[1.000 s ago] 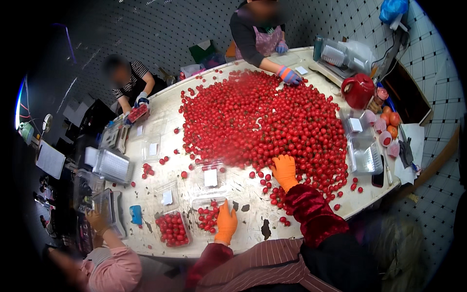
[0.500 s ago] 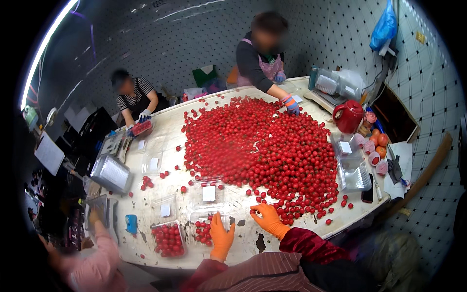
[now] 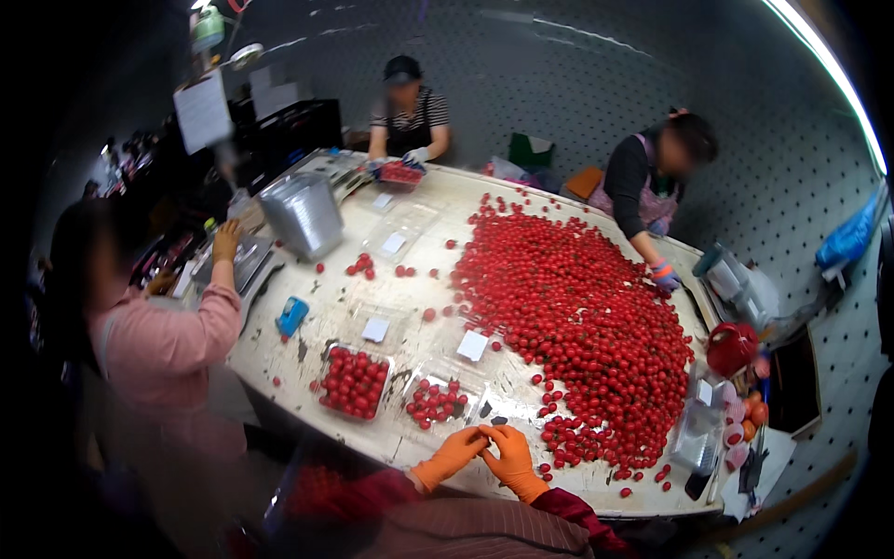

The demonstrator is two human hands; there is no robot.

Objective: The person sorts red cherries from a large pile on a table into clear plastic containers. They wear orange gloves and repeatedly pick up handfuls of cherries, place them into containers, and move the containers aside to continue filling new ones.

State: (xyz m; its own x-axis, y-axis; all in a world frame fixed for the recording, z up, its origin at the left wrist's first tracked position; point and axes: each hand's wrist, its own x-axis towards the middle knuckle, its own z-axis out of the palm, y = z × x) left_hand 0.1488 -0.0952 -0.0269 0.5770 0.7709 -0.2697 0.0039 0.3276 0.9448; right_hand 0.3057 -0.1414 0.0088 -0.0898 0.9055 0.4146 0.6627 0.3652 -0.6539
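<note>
My left hand [image 3: 450, 458] and my right hand [image 3: 514, 463], both in orange gloves, meet fingertip to fingertip over the near edge of the table. Their fingers are pinched together, and whatever sits between them is too small or hidden to make out. Just beyond my left hand is a clear plastic punnet [image 3: 402, 421] partly filled with cherry tomatoes [image 3: 438, 402]. To its left stands a fuller punnet of cherry tomatoes [image 3: 354, 382]. A large heap of loose cherry tomatoes [image 3: 587, 326] spreads out beyond my right hand, with several strays near it.
Across the table [image 3: 270, 349], one co-worker holds a filled punnet [image 3: 401, 174]; another reaches into the heap with a gloved hand [image 3: 664, 276]. At left, a person in a pink sleeve [image 3: 207, 331] works by a scale. Nearby are stacked clear containers [image 3: 304, 216], a blue tape dispenser [image 3: 291, 317] and a red kettle [image 3: 732, 349].
My view has turned to the left. My hands, apart before with the left open over the partly filled punnet, have come together at the fingertips, clear of that punnet.
</note>
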